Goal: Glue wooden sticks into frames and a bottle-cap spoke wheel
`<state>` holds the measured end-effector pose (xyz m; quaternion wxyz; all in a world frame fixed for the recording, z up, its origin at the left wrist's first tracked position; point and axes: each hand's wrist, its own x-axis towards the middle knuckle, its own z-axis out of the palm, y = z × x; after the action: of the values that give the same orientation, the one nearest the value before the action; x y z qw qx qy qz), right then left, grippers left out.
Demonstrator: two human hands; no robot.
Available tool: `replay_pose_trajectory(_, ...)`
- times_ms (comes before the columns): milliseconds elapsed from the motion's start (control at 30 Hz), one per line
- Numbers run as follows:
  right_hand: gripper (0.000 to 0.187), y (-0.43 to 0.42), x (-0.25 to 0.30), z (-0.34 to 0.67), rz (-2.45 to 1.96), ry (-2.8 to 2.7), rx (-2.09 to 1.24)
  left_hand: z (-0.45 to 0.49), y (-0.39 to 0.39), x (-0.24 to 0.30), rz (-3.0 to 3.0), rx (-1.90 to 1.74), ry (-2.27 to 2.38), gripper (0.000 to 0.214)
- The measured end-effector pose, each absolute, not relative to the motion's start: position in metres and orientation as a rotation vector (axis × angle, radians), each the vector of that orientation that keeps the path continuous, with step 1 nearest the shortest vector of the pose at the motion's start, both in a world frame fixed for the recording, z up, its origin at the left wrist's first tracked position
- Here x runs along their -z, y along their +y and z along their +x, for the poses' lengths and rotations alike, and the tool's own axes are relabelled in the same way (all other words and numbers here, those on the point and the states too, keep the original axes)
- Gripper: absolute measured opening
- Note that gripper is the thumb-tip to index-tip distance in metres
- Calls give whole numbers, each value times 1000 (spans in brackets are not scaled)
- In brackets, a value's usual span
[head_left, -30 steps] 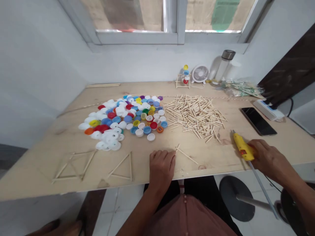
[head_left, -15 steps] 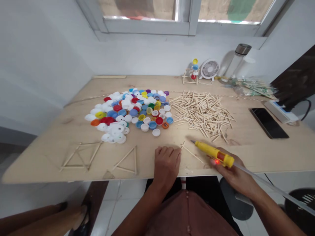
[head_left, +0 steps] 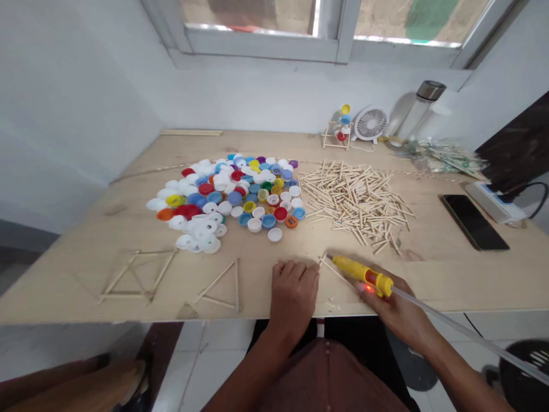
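Note:
My right hand [head_left: 390,297] is wrapped round a yellow hot glue gun [head_left: 360,272] with a red light glowing on it and a clear glue stick [head_left: 454,323] running out of its back. The nozzle points left and meets, or nearly meets, the top of two wooden sticks [head_left: 337,270] joined at a corner. My left hand [head_left: 295,289] is closed at that corner, its fingers curled over one stick that is mostly hidden. To its left lie a stick triangle [head_left: 237,283] and a larger stick frame [head_left: 124,296] with crossing pieces.
Behind my hands lie a heap of bottle caps [head_left: 234,197] and a pile of short sticks [head_left: 355,200]. A phone [head_left: 474,222], a power strip [head_left: 495,203], a bagged bundle of sticks [head_left: 450,157], a bottle [head_left: 418,111], a small fan [head_left: 371,124] and a stick-and-cap model [head_left: 337,135] stand farther right.
My right hand has brought the glue gun left and slightly down, so its nozzle is now at the stick corner. My left hand stays at the sticks. The view has shifted slightly.

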<state>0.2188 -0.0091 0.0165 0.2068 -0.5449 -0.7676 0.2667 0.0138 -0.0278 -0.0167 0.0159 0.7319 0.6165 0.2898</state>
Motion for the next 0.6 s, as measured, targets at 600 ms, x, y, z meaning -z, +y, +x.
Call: replay_pose_trajectory(600,26,-8,-13,216,-1574,-2227,-689,13,-28,18,2280,-906,1889,18)
